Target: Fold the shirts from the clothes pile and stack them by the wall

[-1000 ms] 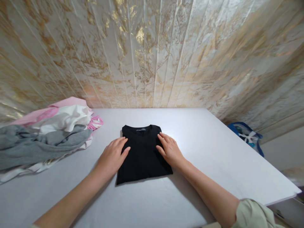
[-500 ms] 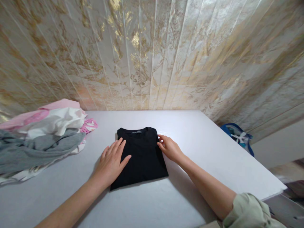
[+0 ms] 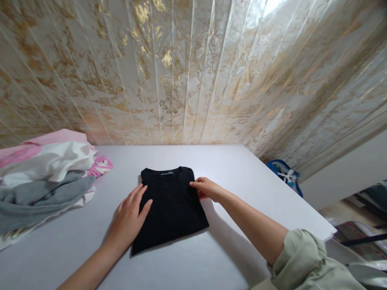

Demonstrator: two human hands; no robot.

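A black T-shirt (image 3: 171, 209) lies folded into a neat rectangle on the white table, its round neckline and printed neck label at the far side. My left hand (image 3: 128, 215) rests along the shirt's left edge with fingers stretched and thumb spread over the fabric. At the upper right edge, my right hand (image 3: 207, 188) pinches the cloth, thumb on top and the other fingers at the side, partly hidden.
A loose heap of pink, white and grey clothes (image 3: 57, 185) lies on the left of the white table (image 3: 232, 169). Behind stands a gold-patterned curtain (image 3: 169, 80). A blue-edged bag (image 3: 286, 175) sits beyond the table's right edge.
The view has turned a little to the right. My right thumb has come over the shirt's right edge, and my left hand has slid slightly outward along the left edge.
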